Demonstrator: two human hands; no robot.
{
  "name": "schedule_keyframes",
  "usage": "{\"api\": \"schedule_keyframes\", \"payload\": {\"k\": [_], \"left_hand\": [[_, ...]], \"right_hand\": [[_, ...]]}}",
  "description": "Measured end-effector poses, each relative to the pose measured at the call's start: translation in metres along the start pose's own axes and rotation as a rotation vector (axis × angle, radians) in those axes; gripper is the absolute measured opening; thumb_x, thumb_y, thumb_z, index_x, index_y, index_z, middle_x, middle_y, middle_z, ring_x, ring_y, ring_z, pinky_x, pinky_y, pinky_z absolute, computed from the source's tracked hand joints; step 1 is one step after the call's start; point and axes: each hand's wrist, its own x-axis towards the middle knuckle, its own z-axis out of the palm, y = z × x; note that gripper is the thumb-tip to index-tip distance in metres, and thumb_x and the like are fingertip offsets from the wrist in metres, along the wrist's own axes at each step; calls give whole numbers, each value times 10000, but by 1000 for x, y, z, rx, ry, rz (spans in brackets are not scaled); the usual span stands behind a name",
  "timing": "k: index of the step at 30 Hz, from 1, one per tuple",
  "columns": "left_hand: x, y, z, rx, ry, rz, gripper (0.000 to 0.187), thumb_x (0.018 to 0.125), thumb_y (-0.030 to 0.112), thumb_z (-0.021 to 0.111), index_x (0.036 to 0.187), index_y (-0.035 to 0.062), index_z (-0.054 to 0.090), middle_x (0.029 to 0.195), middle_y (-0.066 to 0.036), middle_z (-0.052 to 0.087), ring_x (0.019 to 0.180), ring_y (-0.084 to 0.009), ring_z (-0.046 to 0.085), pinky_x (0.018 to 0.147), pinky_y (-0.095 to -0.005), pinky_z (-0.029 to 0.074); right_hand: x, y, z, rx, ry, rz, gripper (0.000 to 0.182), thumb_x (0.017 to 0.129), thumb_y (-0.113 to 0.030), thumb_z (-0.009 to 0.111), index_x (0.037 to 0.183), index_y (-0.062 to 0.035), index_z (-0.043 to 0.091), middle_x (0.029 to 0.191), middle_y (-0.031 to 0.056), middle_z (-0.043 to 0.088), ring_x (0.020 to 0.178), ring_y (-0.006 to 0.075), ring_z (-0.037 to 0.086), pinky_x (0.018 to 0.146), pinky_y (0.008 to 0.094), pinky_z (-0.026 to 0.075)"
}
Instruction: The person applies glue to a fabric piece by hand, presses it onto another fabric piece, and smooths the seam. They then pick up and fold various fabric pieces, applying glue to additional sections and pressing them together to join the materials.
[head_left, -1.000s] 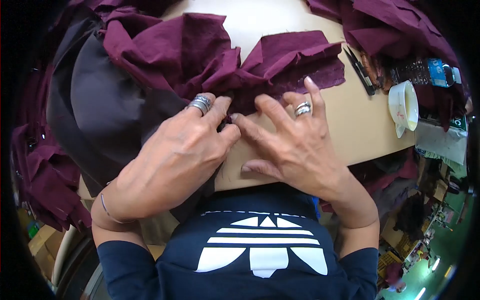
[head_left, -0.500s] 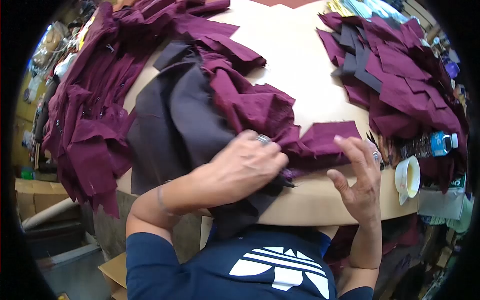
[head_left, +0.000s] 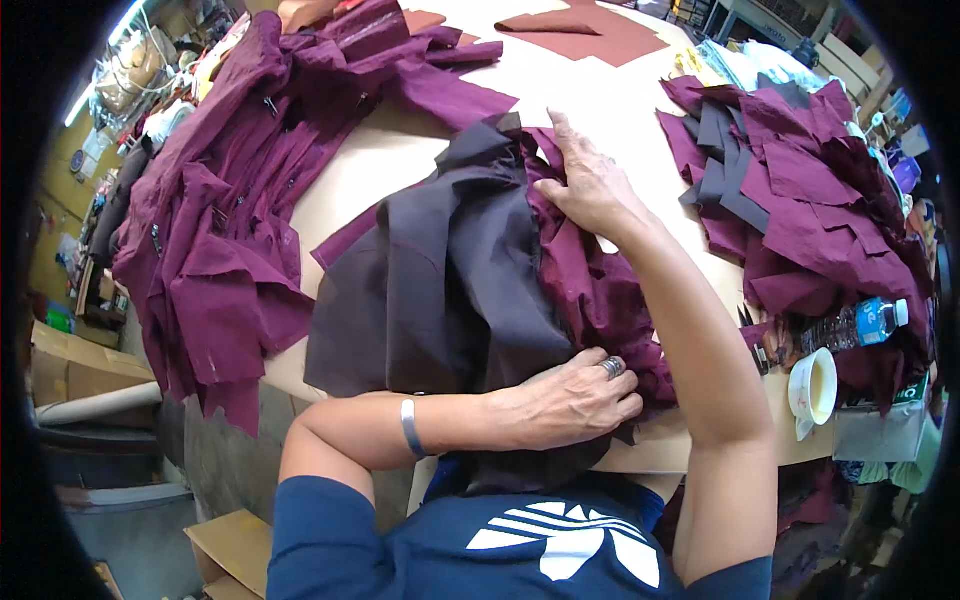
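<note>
A piece of sewn cloth lies in front of me, with dark grey-black fabric (head_left: 440, 290) on its left and crumpled maroon fabric (head_left: 585, 285) along its right side. My left hand (head_left: 575, 400) is closed on the cloth near the table's front edge, its fingers curled at the seam where the two colours meet. Farther up, my right hand (head_left: 590, 185) rests at the top of the maroon part, thumb and fingers spread apart. Its forearm crosses over the cloth's right side and hides some of it.
Maroon garments with zips (head_left: 215, 240) are heaped on the left. A pile of maroon and dark cut pieces (head_left: 820, 190) lies on the right. Near it are a water bottle (head_left: 855, 325), a white cup (head_left: 812, 388) and scissors (head_left: 755, 340). Brown-red cloth (head_left: 590, 35) lies at the back.
My right hand has moved from the right side up to the far end of the cloth. My left hand has shifted right and nearer me. The cloth looks straighter, and the view has tilted up.
</note>
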Motion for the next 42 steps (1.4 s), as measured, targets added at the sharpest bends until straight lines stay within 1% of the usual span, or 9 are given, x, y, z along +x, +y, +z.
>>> {"api": "schedule_keyframes", "payload": {"k": [7,8,16,20,24,28,35,37,42], "left_hand": [[4,2,4,14,6,-1,164,744,132,549,888,59,521,842,-75,493,813,-193,525,753,-331,413],[4,1,3,8,9,-15,150,738,138,544,876,85,522,824,-50,486,824,-193,522,850,-385,395],[-27,-62,-90,726,92,-248,84,775,121,516,776,159,591,764,-5,561,1022,-203,541,1039,-625,184],[-55,-112,-159,1008,-225,-565,226,781,48,504,925,163,635,980,-9,627,1159,-252,490,1032,-654,167],[-69,-122,-178,1014,-182,-789,312,788,11,496,1040,134,635,1191,-23,585,1285,-270,379,1047,-619,190],[-27,-68,-172,414,350,-421,250,826,-27,527,1025,79,635,1113,-75,618,1070,-260,569,917,-361,429],[5,77,-157,-43,903,446,255,795,-79,559,1023,32,584,1060,-43,583,976,-148,553,814,-245,464],[11,98,-159,-343,914,557,289,773,-85,568,1033,41,569,1049,-26,563,972,-143,537,805,-238,468],[30,109,-155,-573,1026,629,300,736,-65,588,1001,75,568,982,16,541,900,-121,523,755,-216,465]], "right_hand": [[3,18,-8,58,12,103,803,736,37,454,1445,-173,142,967,332,578,943,422,583,877,475,436],[5,30,-25,-58,19,161,864,715,-8,533,1447,-138,93,809,235,634,811,354,635,765,452,499],[-100,143,-150,-356,765,-35,763,763,77,457,1418,-245,238,807,239,614,750,372,631,647,464,478],[-173,116,-138,-147,485,94,811,748,97,504,1423,-259,231,844,240,618,748,378,621,653,458,465],[-212,96,-111,248,-78,274,748,790,-8,579,1430,-178,231,824,176,648,716,318,634,729,405,474],[-208,109,-100,529,-17,202,665,840,-85,594,1420,-88,270,849,66,627,758,88,529,753,238,440],[-159,123,-23,508,447,175,446,821,-66,591,1255,-64,486,846,80,653,644,128,557,638,271,458],[-160,129,-4,233,463,124,398,811,-29,552,1204,-74,515,861,106,650,639,230,589,640,330,471],[-170,132,-6,253,447,110,418,797,-14,556,1207,-85,511,847,104,641,663,241,586,645,355,465]]}}
